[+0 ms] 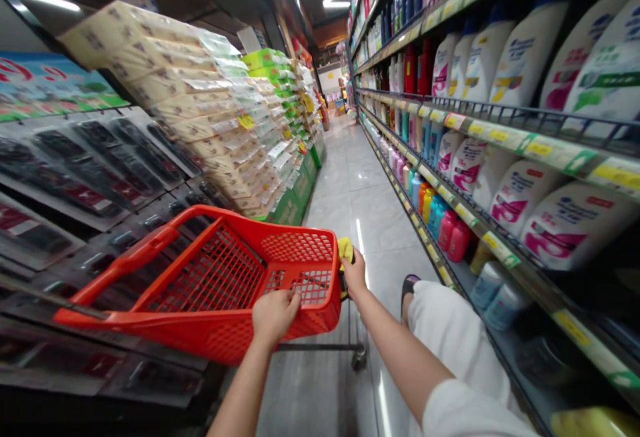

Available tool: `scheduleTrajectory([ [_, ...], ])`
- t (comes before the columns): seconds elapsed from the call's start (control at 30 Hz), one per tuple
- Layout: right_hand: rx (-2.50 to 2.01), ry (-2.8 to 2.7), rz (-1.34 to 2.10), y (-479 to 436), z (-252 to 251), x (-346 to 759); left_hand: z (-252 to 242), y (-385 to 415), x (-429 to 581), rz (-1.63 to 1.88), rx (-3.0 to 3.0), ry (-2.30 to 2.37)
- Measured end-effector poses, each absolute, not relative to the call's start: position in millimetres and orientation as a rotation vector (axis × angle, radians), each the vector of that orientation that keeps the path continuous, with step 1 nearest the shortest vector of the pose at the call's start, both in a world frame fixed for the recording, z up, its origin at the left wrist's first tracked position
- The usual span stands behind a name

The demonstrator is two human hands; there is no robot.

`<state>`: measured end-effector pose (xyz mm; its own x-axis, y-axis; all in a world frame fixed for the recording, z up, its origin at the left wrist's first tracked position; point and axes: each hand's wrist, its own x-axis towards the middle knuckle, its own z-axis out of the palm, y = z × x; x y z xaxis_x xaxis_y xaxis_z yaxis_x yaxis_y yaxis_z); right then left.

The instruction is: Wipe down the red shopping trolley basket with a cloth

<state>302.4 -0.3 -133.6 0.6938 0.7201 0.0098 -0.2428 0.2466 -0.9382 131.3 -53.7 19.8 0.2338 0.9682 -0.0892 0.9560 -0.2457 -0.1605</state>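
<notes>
A red plastic shopping cart (200, 320) with a perforated basket stands in front of me, its handle pointing left. My left hand (275, 315) is closed over the near rim of the basket, toward its right end; the fingertips are partly hidden. At the basket's right end, my right hand (355, 274) grips a bunched yellow cloth (345, 250), held against or very close to the outer wall. Some dark material shows beneath the yellow part, too small to make out. No goods are visible inside the basket.
Shelves of shampoo bottles (537, 200) line the right side, close to my legs. Stacked tissue packs (200, 104) rise on the left, beside a rack of black packaged items (100, 157). A tiled aisle (345, 177) runs ahead between them.
</notes>
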Motion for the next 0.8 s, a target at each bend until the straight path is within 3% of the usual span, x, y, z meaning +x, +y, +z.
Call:
scheduleTrajectory([
  [0.17,-1.137,-0.509,0.88,-13.3,-150.3,296.4,20.9,-49.0,138.5,0.288,-2.396,-1.927],
  [0.3,-1.235,-0.564,0.751,-53.5,-149.3,274.4,20.3,-48.1,140.6,0.297,-2.365,-1.949],
  [0.47,-1.271,-0.831,0.559,-75.1,-111.9,280.0,19.8,-49.5,140.4,0.302,-2.379,-1.913],
  [0.8,-1.617,-1.27,0.402,24.4,-62.7,354.2,21.1,-49.8,142.0,0.327,-2.377,-1.929],
])
